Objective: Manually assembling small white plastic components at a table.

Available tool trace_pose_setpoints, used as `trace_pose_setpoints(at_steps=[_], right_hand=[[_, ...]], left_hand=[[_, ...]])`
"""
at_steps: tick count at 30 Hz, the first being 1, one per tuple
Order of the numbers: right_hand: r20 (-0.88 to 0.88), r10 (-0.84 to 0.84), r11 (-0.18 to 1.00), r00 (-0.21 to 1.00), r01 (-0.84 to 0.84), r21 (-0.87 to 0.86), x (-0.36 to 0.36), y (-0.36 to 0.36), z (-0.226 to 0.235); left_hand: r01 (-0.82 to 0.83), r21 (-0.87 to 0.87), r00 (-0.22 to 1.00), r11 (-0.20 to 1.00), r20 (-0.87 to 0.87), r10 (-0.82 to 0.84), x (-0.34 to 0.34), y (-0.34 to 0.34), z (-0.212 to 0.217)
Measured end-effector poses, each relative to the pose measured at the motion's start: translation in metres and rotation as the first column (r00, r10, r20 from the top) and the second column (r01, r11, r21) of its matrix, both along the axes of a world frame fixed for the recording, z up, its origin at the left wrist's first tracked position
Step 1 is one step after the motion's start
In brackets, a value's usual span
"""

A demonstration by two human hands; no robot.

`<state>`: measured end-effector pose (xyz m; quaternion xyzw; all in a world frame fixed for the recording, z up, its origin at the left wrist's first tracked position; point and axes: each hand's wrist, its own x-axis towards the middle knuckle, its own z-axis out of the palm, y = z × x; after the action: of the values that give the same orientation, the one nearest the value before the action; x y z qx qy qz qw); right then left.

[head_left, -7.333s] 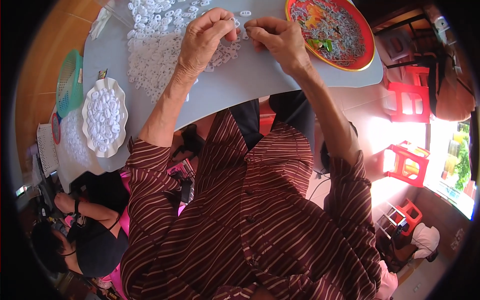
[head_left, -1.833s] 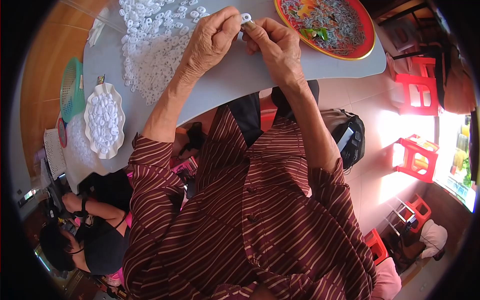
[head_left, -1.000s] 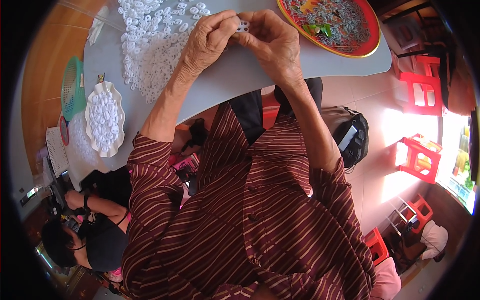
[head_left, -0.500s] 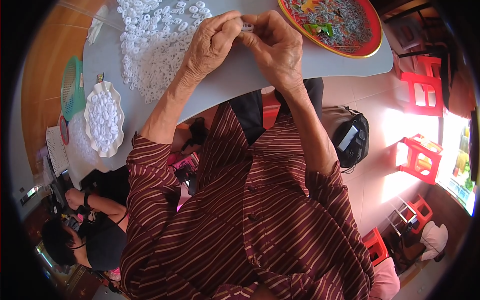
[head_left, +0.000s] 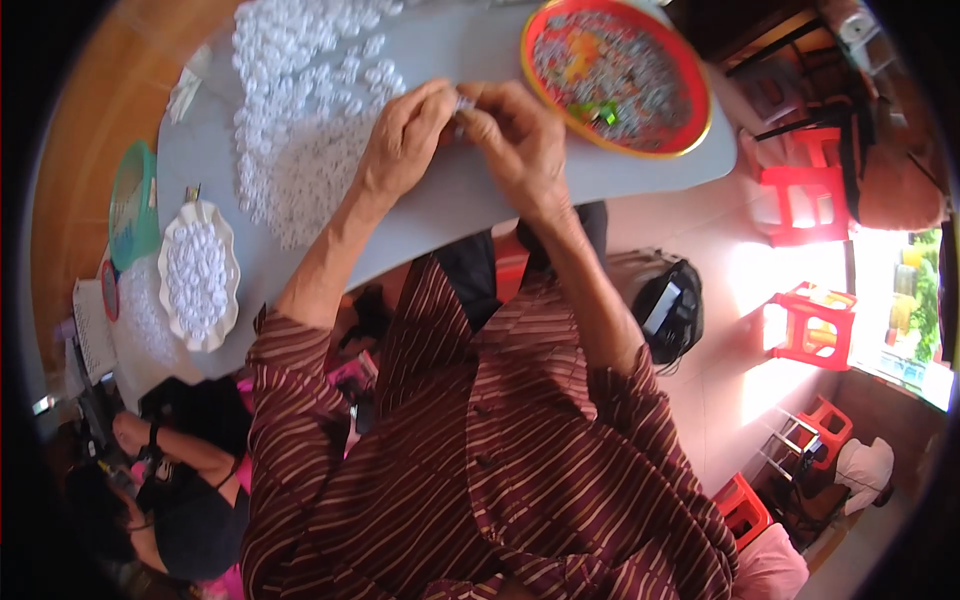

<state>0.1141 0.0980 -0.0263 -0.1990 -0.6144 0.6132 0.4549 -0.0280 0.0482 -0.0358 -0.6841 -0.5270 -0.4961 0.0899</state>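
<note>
My left hand (head_left: 410,135) and my right hand (head_left: 520,145) meet at the fingertips above the near edge of the grey table (head_left: 440,215). Both are closed in a pinch. A small white plastic piece (head_left: 463,103) shows between them, mostly covered by the fingers. Left of my hands, many white oval plastic pieces (head_left: 290,60) lie spread, with smaller white pieces (head_left: 315,170) nearer me. To the right stands a round red tray (head_left: 697,125) with a gold rim, holding many small grey metal-looking parts (head_left: 640,75) and a bright green item (head_left: 600,112).
A white scalloped dish (head_left: 233,285) of white oval pieces sits at the left beside a green basket (head_left: 135,200). Another person (head_left: 190,500) is at lower left. On the floor at right are a black bag (head_left: 672,310) and red stools (head_left: 815,325).
The view has shifted, so the table, tray and hands appear lower and slightly further left. My hands stay together in the same pinch.
</note>
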Motion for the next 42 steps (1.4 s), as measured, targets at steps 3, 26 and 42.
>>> trace_pose_setpoints(at_steps=[3,26,42], right_hand=[[0.031,-0.001,0.994,1.000,0.005,-0.107,0.005,-0.003,0.010],[0.582,-0.158,0.553,0.798,-0.417,0.722,-0.036,0.070,0.035],[0.744,-0.198,0.633,0.638,-0.497,0.594,-0.031,0.059,0.035]], left_hand=[[0.024,-0.202,0.955,0.979,0.296,0.038,0.024,-0.008,0.024],[0.172,-0.103,0.396,0.980,0.918,0.027,-0.042,-0.017,0.036],[0.126,-0.093,0.450,0.988,0.893,0.027,-0.051,-0.019,0.039]])
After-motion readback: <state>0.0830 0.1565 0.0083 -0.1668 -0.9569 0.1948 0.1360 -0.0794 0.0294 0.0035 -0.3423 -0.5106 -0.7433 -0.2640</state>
